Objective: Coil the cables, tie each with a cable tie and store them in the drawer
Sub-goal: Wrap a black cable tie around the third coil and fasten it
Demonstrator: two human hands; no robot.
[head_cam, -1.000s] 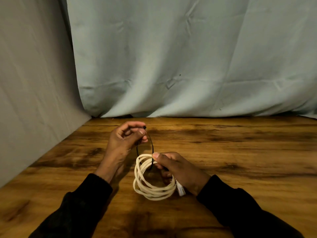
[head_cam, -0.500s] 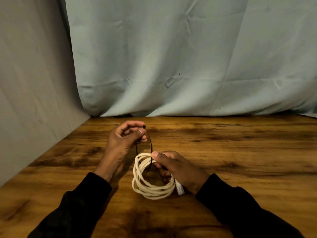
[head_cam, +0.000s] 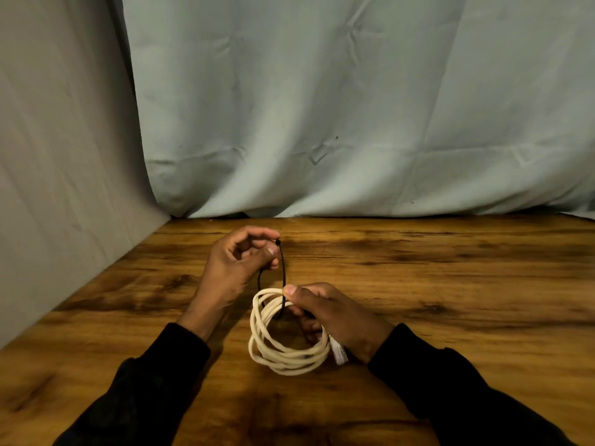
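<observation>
A cream-white cable (head_cam: 283, 355) lies coiled in several loops on the wooden table (head_cam: 450, 284), its white plug (head_cam: 339, 352) at the lower right of the coil. My right hand (head_cam: 335, 313) grips the coil's upper right side, thumb pressed on top. A thin black cable tie (head_cam: 284, 272) loops through the coil's top and rises to my left hand (head_cam: 238, 262), which pinches its two ends, the small head showing at my fingertips. No drawer is in view.
A pale blue cloth (head_cam: 354, 107) hangs behind the table, and a grey cloth wall (head_cam: 58, 156) closes the left side. Bare wood stretches to the right of my hands and in front of them.
Both hands and the coil hold nearly the same pose; the black tie's loop looks slightly straighter and tighter above the coil.
</observation>
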